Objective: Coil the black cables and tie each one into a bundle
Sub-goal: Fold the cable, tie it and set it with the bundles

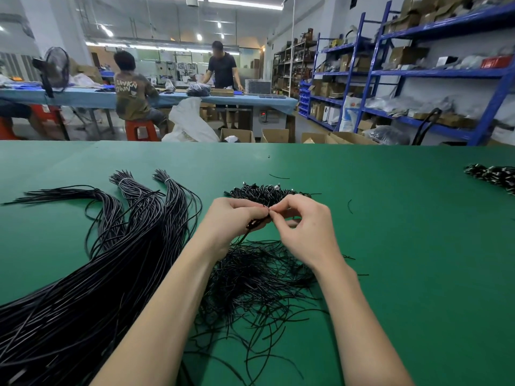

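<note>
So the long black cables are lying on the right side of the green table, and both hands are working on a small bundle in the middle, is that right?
Not quite. The head view shows the long black cables on the left side of the green table, not the right. The rest holds: the left hand and right hand are working on a small bundle in the middle.

**Bright, even workshop light; wide-angle bend at the edges**

Long white ceiling tube lights (245,2) flood the room, casting soft, faint shadows on the flat green table mat (404,246). Blue metal shelving (370,65) bows outward. Distant figures look slightly soft, perhaps from motion blur.
</note>
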`<state>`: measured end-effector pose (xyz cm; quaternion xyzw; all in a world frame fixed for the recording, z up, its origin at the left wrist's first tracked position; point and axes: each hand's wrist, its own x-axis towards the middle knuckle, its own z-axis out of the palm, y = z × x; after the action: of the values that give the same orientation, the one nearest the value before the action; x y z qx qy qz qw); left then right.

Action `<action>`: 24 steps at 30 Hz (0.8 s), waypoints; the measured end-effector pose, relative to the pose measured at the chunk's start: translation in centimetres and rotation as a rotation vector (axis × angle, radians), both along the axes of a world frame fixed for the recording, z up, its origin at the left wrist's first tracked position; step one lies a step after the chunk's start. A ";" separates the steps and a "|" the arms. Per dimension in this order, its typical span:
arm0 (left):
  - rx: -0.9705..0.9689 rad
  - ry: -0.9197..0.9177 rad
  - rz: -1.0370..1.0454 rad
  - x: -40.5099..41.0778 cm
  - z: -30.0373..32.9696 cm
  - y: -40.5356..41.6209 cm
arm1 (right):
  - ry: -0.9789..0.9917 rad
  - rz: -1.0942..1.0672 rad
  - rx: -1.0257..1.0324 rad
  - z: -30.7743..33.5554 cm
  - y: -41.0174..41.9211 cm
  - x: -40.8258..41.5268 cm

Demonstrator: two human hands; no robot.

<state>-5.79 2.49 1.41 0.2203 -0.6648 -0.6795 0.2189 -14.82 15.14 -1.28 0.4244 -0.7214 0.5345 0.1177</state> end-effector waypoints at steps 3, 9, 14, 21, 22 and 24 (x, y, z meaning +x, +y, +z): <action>0.100 0.005 -0.018 0.0 -0.2 -0.2 | -0.052 0.028 -0.004 -0.2 0.1 -0.1; -0.054 -0.024 0.029 -0.1 -0.6 0.0 | -0.165 0.079 0.031 0.2 0.5 -0.3; -0.136 -0.049 -0.009 -0.1 0.0 -0.1 | -0.123 -0.011 0.045 0.7 0.8 -0.6; 0.171 0.101 -0.084 -0.1 -0.3 0.0 | -0.198 -0.014 -0.049 0.3 0.4 -0.4; 0.271 0.123 -0.086 -0.2 -0.4 0.0 | -0.193 -0.010 -0.058 0.3 0.5 -0.4; 0.477 0.107 -0.081 -0.2 -0.5 0.0 | -0.174 0.023 -0.095 0.2 0.6 -0.3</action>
<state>-5.97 2.54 0.95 0.2029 -0.4814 -0.8359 0.1682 -15.09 15.72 -1.05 0.3787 -0.6978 0.6042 0.0683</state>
